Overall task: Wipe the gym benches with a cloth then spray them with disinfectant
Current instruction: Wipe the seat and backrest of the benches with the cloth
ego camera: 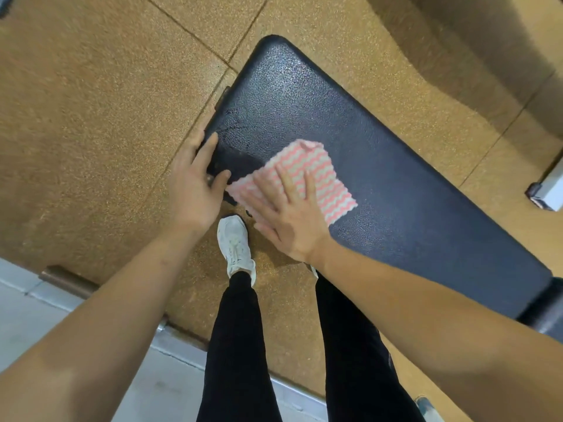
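A long black padded gym bench [380, 166] runs diagonally from the upper middle to the right edge of the head view. A pink and white zigzag cloth [316, 172] lies flat on its near half. My right hand [286, 217] presses flat on the cloth's near part with fingers spread. My left hand [195, 184] grips the bench's left edge, fingers curled over the pad and thumb on top. The pad shows worn, scuffed patches near my left hand. No spray bottle is in view.
The floor is tan speckled rubber tile [91, 117] with dark seams. My legs in black trousers and a white shoe [236, 245] stand beside the bench. A grey tiled strip [36, 306] borders the mat at lower left. A white frame piece [548, 190] sits at the right edge.
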Demonstrator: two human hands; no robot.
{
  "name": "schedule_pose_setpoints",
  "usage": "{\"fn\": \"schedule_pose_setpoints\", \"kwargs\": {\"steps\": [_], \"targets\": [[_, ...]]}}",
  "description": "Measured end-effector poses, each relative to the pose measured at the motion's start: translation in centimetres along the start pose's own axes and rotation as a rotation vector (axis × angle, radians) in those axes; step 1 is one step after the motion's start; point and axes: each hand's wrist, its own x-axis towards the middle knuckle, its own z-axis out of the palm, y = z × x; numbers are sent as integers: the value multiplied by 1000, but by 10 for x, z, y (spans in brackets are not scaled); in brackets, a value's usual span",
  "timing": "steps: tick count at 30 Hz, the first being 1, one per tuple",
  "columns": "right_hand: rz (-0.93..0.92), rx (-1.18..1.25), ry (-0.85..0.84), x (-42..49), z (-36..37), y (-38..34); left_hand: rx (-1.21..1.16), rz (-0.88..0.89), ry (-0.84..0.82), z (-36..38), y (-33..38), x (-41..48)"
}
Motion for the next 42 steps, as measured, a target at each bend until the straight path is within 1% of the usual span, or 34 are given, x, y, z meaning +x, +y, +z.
{"fn": "schedule_pose_setpoints", "kwargs": {"steps": [3, 6, 8, 12, 17, 20, 22, 25, 27, 31, 33, 35, 37, 39, 42], "targets": [[-69, -2, -20, -2, 2, 5, -101, -64, -5, -2, -3, 3], [-103, -77, -43, 18, -8, 23, -204, -112, 26, -3, -7, 6], [-61, -103, -22, 44, -23, 38, -236, -130, 36, -5, -9, 6], [95, -82, 63, 113, -59, 65, -380, -233, 41, -10, -4, 7], [211, -79, 2, 175, -91, 74, -411, -373, 105, -13, -4, 7], [206, -118, -38, 181, -93, 64, -582, -479, 115, -11, -7, 5], [91, -177, -52, 176, -86, 50, -705, -558, 155, -10, -11, 4], [-131, -262, -45, 162, -66, 22, -963, -740, 207, -8, -20, -1], [-268, -283, -42, 158, -56, 9, -1052, -810, 240, -8, -26, -9], [-678, -356, -58, 167, -48, 2, -1097, -853, 278, -6, -32, -21], [-759, -341, -68, 179, -52, 7, -1054, -846, 279, -3, -34, -24], [-705, -297, -56, 193, -62, 18, -961, -782, 254, -1, -32, -26], [-550, -252, -60, 204, -77, 31, -884, -696, 171, -2, -23, -24], [-379, -266, -97, 212, -90, 42, -841, -626, 76, -3, -9, -19], [-187, -312, -78, 221, -102, 60, -800, -608, 51, 1, 10, -12]]}}
